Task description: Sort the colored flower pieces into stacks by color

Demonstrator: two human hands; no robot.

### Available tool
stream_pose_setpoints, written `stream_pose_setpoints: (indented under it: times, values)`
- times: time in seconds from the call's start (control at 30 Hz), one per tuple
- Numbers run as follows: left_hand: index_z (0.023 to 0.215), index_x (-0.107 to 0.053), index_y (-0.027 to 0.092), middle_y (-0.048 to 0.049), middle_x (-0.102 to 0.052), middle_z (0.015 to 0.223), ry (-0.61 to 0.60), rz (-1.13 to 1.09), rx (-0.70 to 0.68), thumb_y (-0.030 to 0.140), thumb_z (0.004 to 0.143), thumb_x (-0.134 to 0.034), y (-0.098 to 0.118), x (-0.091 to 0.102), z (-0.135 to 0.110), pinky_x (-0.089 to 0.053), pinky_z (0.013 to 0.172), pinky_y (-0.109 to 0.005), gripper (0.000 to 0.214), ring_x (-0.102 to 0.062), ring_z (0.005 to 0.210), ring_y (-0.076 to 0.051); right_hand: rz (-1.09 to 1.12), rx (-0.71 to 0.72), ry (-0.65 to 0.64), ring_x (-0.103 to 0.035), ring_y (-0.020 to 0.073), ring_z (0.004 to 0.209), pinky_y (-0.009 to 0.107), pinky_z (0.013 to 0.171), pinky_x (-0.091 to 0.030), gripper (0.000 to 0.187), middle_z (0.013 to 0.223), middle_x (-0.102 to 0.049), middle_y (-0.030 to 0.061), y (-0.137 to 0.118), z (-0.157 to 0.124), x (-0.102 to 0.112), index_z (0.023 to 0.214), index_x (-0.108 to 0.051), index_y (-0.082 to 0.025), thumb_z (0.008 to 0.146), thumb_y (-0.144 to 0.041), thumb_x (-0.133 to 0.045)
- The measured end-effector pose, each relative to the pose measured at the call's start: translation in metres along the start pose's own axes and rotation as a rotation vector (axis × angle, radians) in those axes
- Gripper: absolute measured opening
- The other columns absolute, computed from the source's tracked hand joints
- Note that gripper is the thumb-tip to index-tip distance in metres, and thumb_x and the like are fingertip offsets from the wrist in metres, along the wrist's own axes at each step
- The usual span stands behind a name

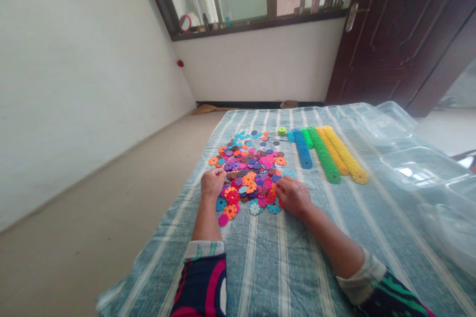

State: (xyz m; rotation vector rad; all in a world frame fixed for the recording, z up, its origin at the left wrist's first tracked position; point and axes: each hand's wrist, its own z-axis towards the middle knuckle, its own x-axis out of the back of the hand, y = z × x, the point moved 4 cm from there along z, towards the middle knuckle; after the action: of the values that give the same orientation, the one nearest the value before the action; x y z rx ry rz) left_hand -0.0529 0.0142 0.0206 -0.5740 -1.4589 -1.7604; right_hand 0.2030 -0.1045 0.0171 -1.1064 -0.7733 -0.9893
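A loose pile of notched plastic discs (250, 178) in pink, orange, purple, blue, red and brown lies on a striped cloth. My left hand (213, 182) is at the pile's left edge, its thumb and fingers pinched together; whatever lies between them is too small to make out. At the right edge, my right hand (294, 196) has its fingers curled down against the discs, near an orange one. Its fingertips are partly hidden, so I cannot tell what they hold. Right of the pile are sorted rows of discs: blue (303, 149), green (324, 154) and yellow (345, 156).
Transparent plastic containers (424, 166) stand along the right side of the striped cloth (260, 257). A small light-green stack (282, 131) sits near the far edge. Beyond are a windowsill with small items and a dark red door (390, 34). A white wall (82, 59) rises at left.
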Motion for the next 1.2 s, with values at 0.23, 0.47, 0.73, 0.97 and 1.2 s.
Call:
stream_pose_setpoints:
  times: [0.23,0.47,0.73,0.97,1.2]
  values:
    - [0.079,-0.074,0.016,-0.0026,-0.073,0.077,0.004,0.0,0.006,0.03,0.07,-0.055,-0.002,-0.0012,0.0007,-0.046,0.07,-0.022,0.026,-0.065,0.075,-0.016,-0.007,-0.006,-0.006,-0.055,0.0133,0.076,0.025,0.059,-0.028,0.019,0.085,-0.062,0.0016,-0.0001,0.0004,-0.0008,0.08,-0.065,-0.021,0.09,-0.025,-0.049]
    - [0.08,-0.075,0.016,-0.0033,-0.073,0.079,-0.003,0.049,-0.011,0.03,0.072,-0.054,0.0011,0.0004,0.0009,-0.045,0.071,-0.023,0.026,-0.065,0.077,-0.017,0.006,-0.002,-0.014,-0.055,0.0136,0.077,0.025,0.06,-0.028,0.019,0.085,-0.062,0.0024,0.0007,0.0012,-0.0021,0.08,-0.065,-0.02,0.09,-0.025,-0.048]
    - [0.083,-0.075,0.016,-0.0033,-0.074,0.081,-0.013,0.066,0.005,0.029,0.072,-0.053,0.003,0.0019,-0.0003,-0.045,0.07,-0.022,0.027,-0.065,0.079,-0.017,0.018,-0.01,-0.012,-0.055,0.0136,0.077,0.025,0.059,-0.028,0.019,0.086,-0.062,0.0019,0.0018,0.0012,-0.0029,0.081,-0.065,-0.021,0.09,-0.026,-0.049]
    - [0.079,-0.074,0.015,-0.0036,-0.073,0.078,-0.009,0.061,0.003,0.029,0.071,-0.053,0.0048,0.0027,-0.0012,-0.044,0.067,-0.022,0.027,-0.065,0.077,-0.017,0.014,-0.011,-0.011,-0.056,0.014,0.079,0.026,0.06,-0.028,0.018,0.086,-0.062,0.002,0.0007,0.0011,0.0,0.08,-0.064,-0.02,0.089,-0.025,-0.05]
    - [0.079,-0.074,0.015,-0.0044,-0.073,0.077,-0.007,0.05,0.003,0.029,0.071,-0.053,0.004,0.002,-0.0011,-0.044,0.067,-0.023,0.027,-0.065,0.075,-0.018,0.01,-0.011,-0.014,-0.056,0.014,0.079,0.025,0.06,-0.028,0.017,0.087,-0.062,0.0015,0.0011,0.0014,-0.001,0.08,-0.063,-0.021,0.089,-0.025,-0.049]
